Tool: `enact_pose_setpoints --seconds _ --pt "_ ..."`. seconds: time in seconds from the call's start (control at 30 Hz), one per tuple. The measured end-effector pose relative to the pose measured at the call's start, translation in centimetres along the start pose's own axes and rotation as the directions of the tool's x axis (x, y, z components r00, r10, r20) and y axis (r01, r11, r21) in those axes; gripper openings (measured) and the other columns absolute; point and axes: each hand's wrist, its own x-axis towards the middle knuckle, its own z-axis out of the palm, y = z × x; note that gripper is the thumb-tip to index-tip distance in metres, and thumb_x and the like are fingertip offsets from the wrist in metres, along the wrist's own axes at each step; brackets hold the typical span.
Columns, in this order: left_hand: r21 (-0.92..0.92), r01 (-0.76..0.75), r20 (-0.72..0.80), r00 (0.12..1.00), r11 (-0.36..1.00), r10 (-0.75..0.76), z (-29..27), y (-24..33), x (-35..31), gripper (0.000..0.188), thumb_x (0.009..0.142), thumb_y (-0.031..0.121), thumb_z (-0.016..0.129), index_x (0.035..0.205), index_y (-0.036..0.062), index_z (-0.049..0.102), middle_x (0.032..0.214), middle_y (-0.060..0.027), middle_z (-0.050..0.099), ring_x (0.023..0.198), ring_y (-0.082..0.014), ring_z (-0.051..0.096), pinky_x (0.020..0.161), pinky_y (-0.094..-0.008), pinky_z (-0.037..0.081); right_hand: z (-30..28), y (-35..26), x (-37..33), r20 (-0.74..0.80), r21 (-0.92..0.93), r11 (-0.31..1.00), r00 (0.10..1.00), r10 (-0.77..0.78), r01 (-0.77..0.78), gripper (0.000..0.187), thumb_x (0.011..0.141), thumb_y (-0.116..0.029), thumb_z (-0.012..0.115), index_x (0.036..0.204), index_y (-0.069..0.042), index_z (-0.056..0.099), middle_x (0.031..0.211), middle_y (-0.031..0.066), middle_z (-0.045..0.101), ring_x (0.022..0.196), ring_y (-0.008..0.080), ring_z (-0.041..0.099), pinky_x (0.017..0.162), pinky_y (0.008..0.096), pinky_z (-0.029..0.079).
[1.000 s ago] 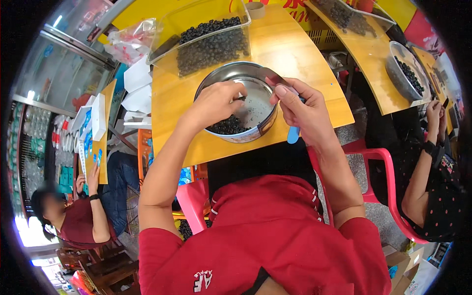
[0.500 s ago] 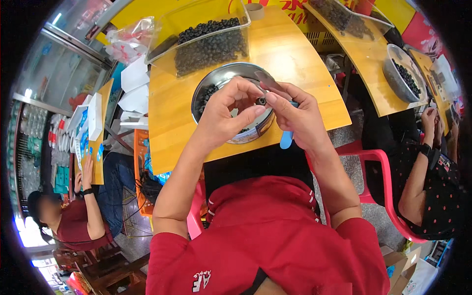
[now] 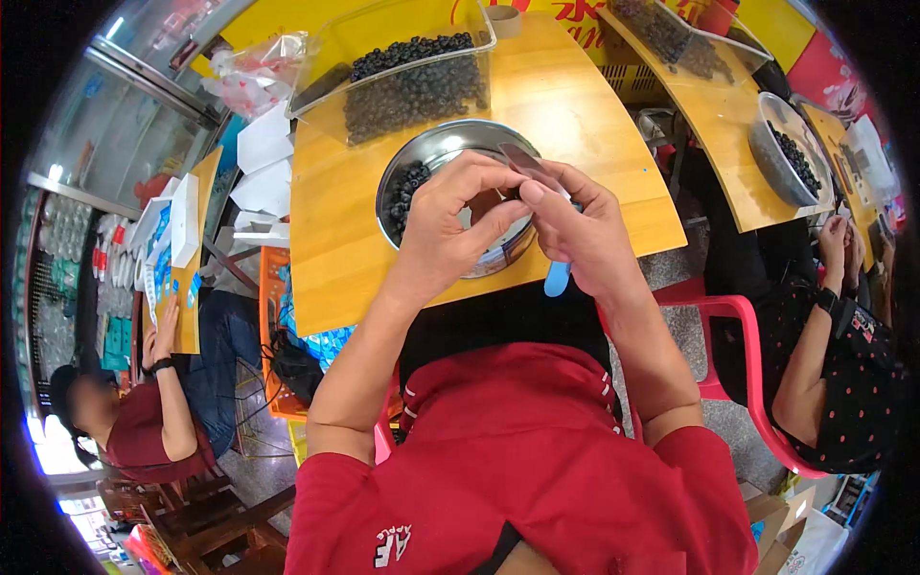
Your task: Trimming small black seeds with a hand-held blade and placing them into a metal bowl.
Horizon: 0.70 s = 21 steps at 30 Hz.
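Over a round metal bowl (image 3: 450,142), my two hands meet at the fingertips. My left hand (image 3: 443,222) is closed in a pinch on a small dark round piece (image 3: 513,194), mostly hidden by the fingers. My right hand (image 3: 592,228) grips a knife (image 3: 557,279); its blue handle sticks out below the palm and its flat blade points up and left past the fingers. The right thumb presses close to the dark piece. More small dark round pieces (image 3: 406,192) lie in the bowl's left side.
Behind the bowl, a clear plastic bin (image 3: 417,96) of dark round pieces stands on the wooden table (image 3: 565,91). A paper-coloured roll (image 3: 503,20) sits beside it. One person (image 3: 158,431) works at left, another (image 3: 815,364) at right near a bowl (image 3: 774,153).
My left fingertips have closed in around the dark piece, which shows less now. The knife blade has shifted slightly, and both hands stay over the bowl.
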Motion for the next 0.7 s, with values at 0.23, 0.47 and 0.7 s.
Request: enact_pose_setpoints --seconds 0.23,0.47,0.7 --pt "-0.222 0.094 0.002 0.995 0.970 -0.096 0.3 -0.8 -0.5 0.018 0.086 0.003 0.065 0.104 0.0001 0.063 0.105 -0.0031 0.054 0.092 -0.0112 0.056 0.081 -0.0221 0.045 0.1 -0.1 0.0 -0.008 -0.020 1.000 1.000 -0.003 0.002 0.038 0.088 -0.015 0.066 0.121 0.001 0.055 0.067 -0.0034 0.053 0.045 0.0010 0.036 0.040 0.0182 0.026" --pt "-0.453 0.152 0.026 0.987 0.878 -0.158 0.6 -1.2 -0.9 0.018 0.088 0.006 0.064 0.105 0.0003 0.061 0.106 -0.0044 0.052 0.100 -0.0116 0.053 0.087 -0.0245 0.043 0.0 0.0 0.2 -0.007 0.004 0.998 0.998 0.059 -0.059 0.037 0.089 -0.015 0.064 0.121 0.000 0.055 0.061 -0.0060 0.045 0.045 0.0008 0.032 0.040 0.0182 0.024" --pt "-0.461 0.078 -0.047 0.993 0.884 -0.112 1.5 -1.2 -1.3 0.016 0.089 0.005 0.063 0.104 0.0016 0.059 0.108 -0.0045 0.051 0.102 -0.0120 0.052 0.089 -0.0250 0.042 0.1 -0.2 0.0 0.019 0.008 1.000 0.999 0.026 -0.026 0.035 0.091 -0.017 0.063 0.121 -0.001 0.056 0.061 -0.0059 0.044 0.045 0.0010 0.032 0.040 0.0182 0.024"
